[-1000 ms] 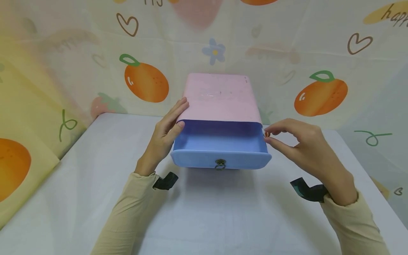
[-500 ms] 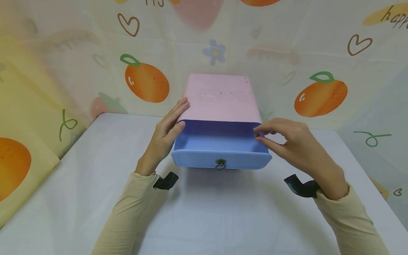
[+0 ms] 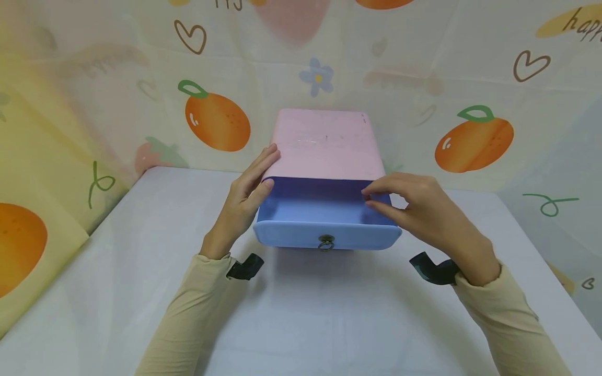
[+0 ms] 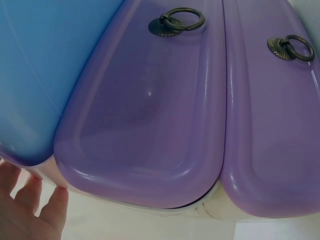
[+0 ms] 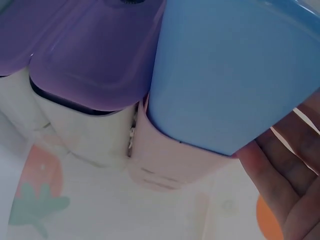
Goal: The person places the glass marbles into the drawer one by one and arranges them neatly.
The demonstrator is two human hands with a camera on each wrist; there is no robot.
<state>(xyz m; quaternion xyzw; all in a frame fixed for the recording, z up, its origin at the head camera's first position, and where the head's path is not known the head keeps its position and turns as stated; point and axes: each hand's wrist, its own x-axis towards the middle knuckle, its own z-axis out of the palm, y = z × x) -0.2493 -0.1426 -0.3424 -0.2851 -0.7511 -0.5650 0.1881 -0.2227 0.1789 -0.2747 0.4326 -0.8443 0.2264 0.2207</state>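
A blue drawer with a ring pull stands pulled out of a pink drawer casing. My left hand rests on the casing's left side, its thumb near the front edge; its fingertips also touch the pink side in the left wrist view. Over the right part of the drawer, my right hand pinches a small, round, brownish bead-like thing between thumb and forefinger. The fingertips now hide nearly all of it. In the right wrist view, the right-hand fingers lie beside the blue drawer's edge.
Two purple drawers, one nearer and one farther, sit shut below the blue one, each with a ring pull. The white table spreads around the unit. A printed cloth hangs close behind it.
My right hand has moved left, from beside the drawer's right wall to over its inside, carrying the small bead-like thing. The left hand and the drawer unit have stayed put.
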